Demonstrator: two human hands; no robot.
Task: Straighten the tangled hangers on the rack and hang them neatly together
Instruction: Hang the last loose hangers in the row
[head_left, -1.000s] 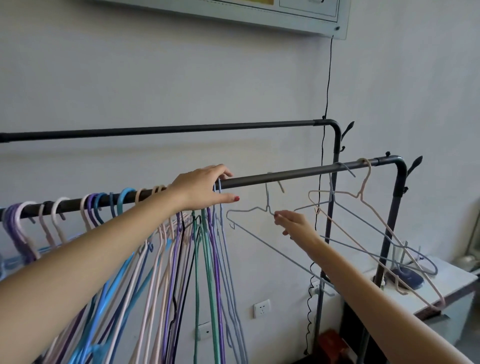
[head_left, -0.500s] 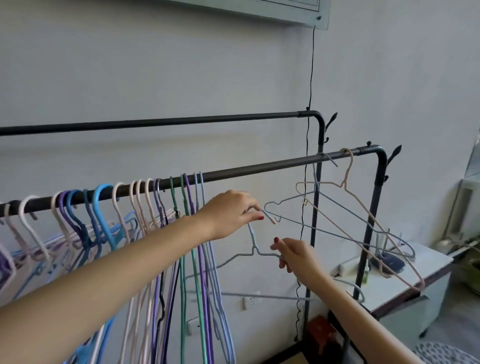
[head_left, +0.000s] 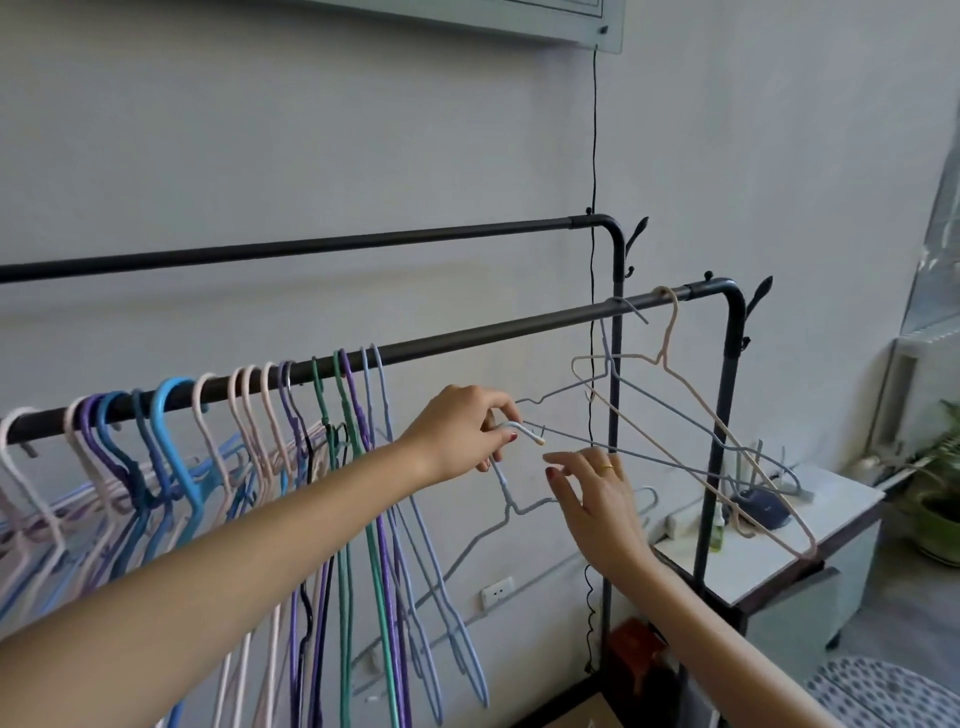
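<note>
**Inspector:** Grey-blue coated wire, one loose hanger, off the rail. The left hand pinches its hook between thumb and curled fingers; that grip is closed on the hook, whose bare tip pokes out to the right. The body of the hanger drops below and to the right of the hand, neck roughly upright, shoulders tilted.

**Clerk:** And the right hand?

**Inspector:** The right hand is open, fingers straight and spread, holding nothing. It sits just beside the hanger's shoulder, lower right of the hook. Contact cannot be confirmed.

**Clerk:** Where does the hanger need to go?

**Inspector:** Judged from the task, onto the front rail, against the right end of the packed bunch of hangers occupying the rail's left half. The rail runs above and slightly behind the held hook; the bunch's last hooks lie up and to the left of the left hand. That hand is the nearer one and already has the hook, so it would likely do the lifting.

**Clerk:** Anything outstanding?

**Inspector:** Two hangers near the rail's right corner, one pale pink, one grey-blue, hang crossed and tilted, well apart from the bunch. A long wire of the grey-blue one passes just beside the held hook; snagging there looks possible as the hook rises.
</note>
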